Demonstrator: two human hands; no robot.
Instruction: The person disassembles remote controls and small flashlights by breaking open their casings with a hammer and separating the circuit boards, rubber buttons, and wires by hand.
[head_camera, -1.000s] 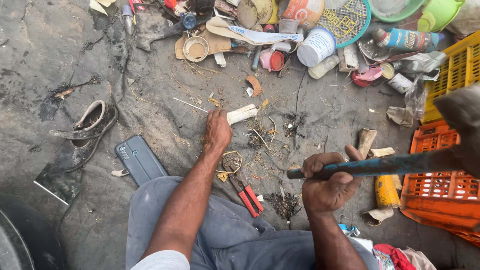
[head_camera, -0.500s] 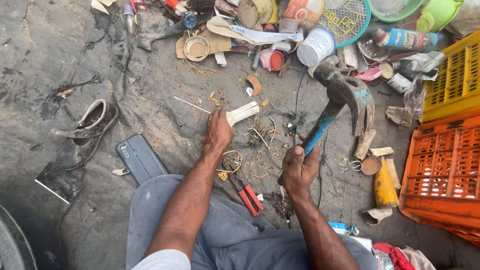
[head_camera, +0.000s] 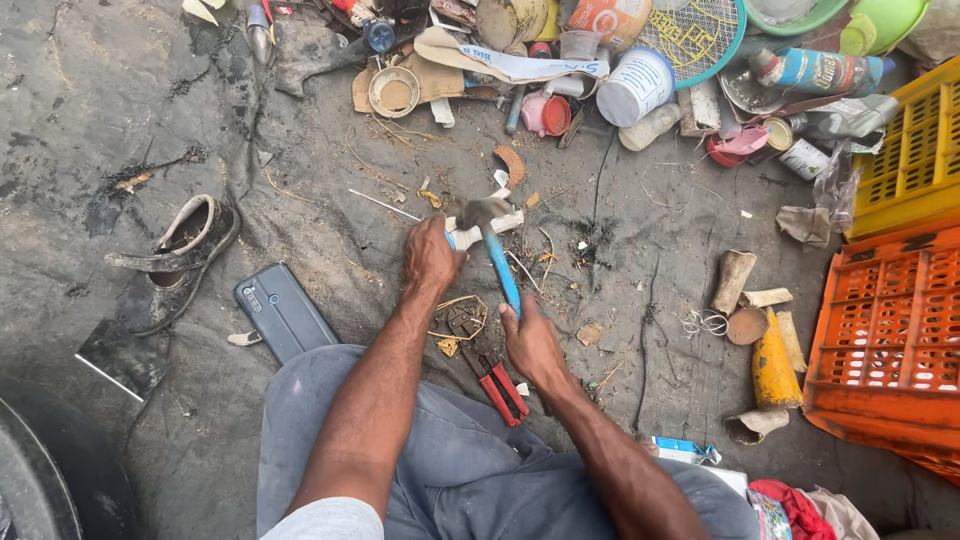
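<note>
Right hand (head_camera: 528, 338) grips a blue-handled hammer (head_camera: 490, 235), its head down on the pale tube (head_camera: 492, 224) (unbroken so far) that the left hand (head_camera: 432, 256) pins to the floor.

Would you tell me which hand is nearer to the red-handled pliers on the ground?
Right. The right hand grips the hammer just above the red-handled pliers; the left hand is farther up.

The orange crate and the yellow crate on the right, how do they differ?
The orange crate lies nearer the person and shows more of itself; the yellow crate sits beyond it, cut off by the picture's edge. The orange crate has a yellowish tube beside it; the yellow crate has crumpled scraps. Both are slotted plastic.
</note>
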